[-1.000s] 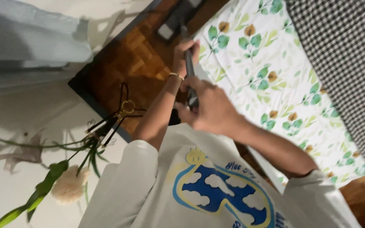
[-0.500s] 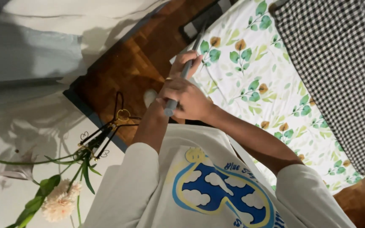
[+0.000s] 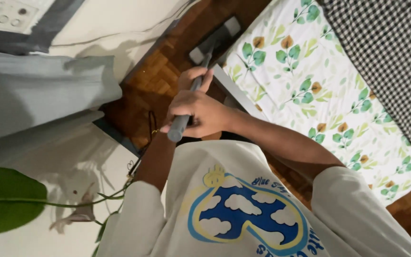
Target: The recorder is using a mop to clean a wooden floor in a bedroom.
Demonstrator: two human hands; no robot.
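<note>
Both my hands grip a grey pole [image 3: 177,129] that slants down to a flat grey floor-cleaning head [image 3: 213,41] resting on the wooden parquet floor [image 3: 155,83]. My right hand [image 3: 203,114] is wrapped around the pole near its top end. Further down the pole, my left hand [image 3: 192,77] holds it with the fingers curled round. The head lies close to the edge of a bed with a leaf-patterned sheet [image 3: 305,81]. My white printed shirt fills the bottom of the view.
A black-and-white checked blanket [image 3: 391,47] covers the bed's far side. Grey curtain fabric [image 3: 39,95] hangs at the left, above a large green leaf [image 3: 5,200] on a thin stem. A dark cord [image 3: 151,128] lies on the floor by a white surface.
My hands have shifted along the pole and the view has moved closer. The pole's cleaning head now shows on the floor beside the bed.
</note>
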